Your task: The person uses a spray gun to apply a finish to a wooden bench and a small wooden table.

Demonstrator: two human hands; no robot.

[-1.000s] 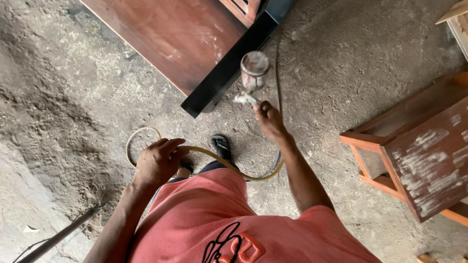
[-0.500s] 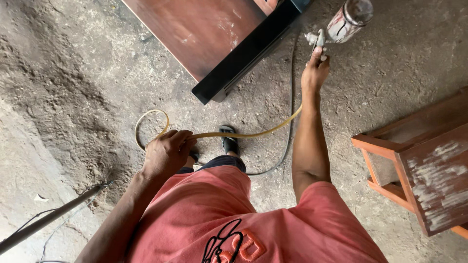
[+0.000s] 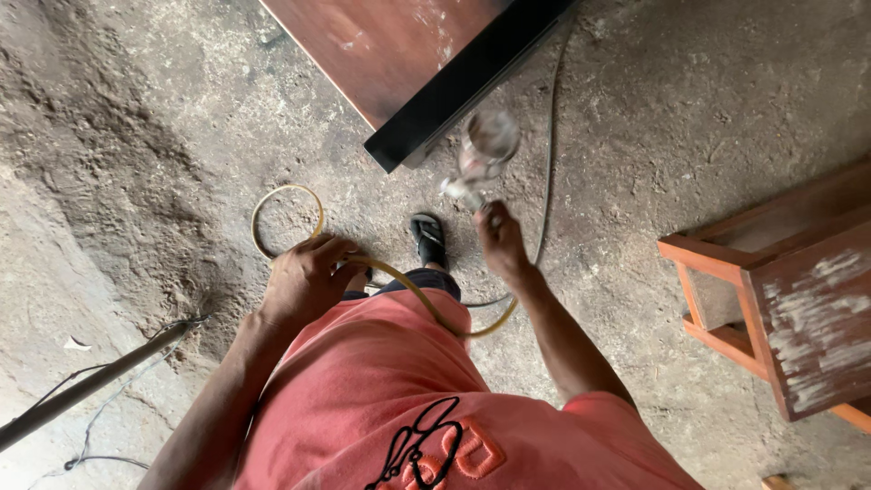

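Note:
My right hand (image 3: 499, 240) grips a spray gun (image 3: 479, 156) with a metal cup on top; the gun is blurred by motion and points toward the black edge of a dark brown wooden panel (image 3: 399, 45). My left hand (image 3: 307, 279) is closed around a yellowish air hose (image 3: 426, 304). The hose loops on the ground to the left and curves under my right forearm. My foot in a black sandal (image 3: 428, 238) stands between the two hands.
A brown wooden piece of furniture (image 3: 789, 299) with whitish sanded patches stands at the right. A long grey stick (image 3: 91, 386) with thin wires lies at the lower left. A grey hose (image 3: 547, 163) runs over the dusty concrete floor.
My right hand with the spray gun has come back down and left from its raised, outstretched position. My left hand keeps its hold on the hose and has barely moved.

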